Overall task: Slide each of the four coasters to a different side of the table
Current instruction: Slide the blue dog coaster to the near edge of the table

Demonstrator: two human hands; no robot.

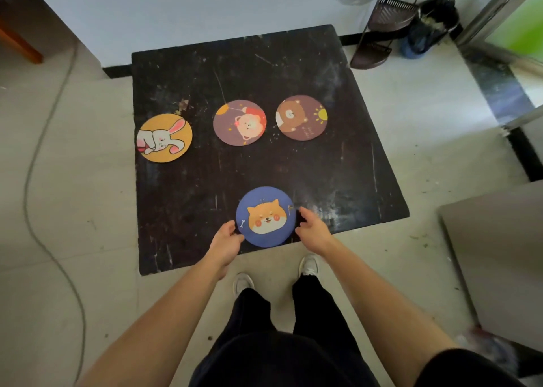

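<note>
A blue coaster with an orange dog face [266,216] lies at the near edge of the dark square table [338,175]. My left hand [226,241] touches its left rim and my right hand [313,231] touches its right rim, fingers curled against the edge. A yellow rabbit coaster [164,138] sits at the table's left edge. A brown coaster with a red-haired animal [239,122] lies in the middle. Further right lies a brown bear coaster with a sun [301,117].
A white wall runs behind the table's far edge. A dark wire rack [382,28] and a dark bag [429,31] stand on the floor at the back right. A cable [38,181] snakes over the floor on the left. A grey surface [499,254] juts in at the right.
</note>
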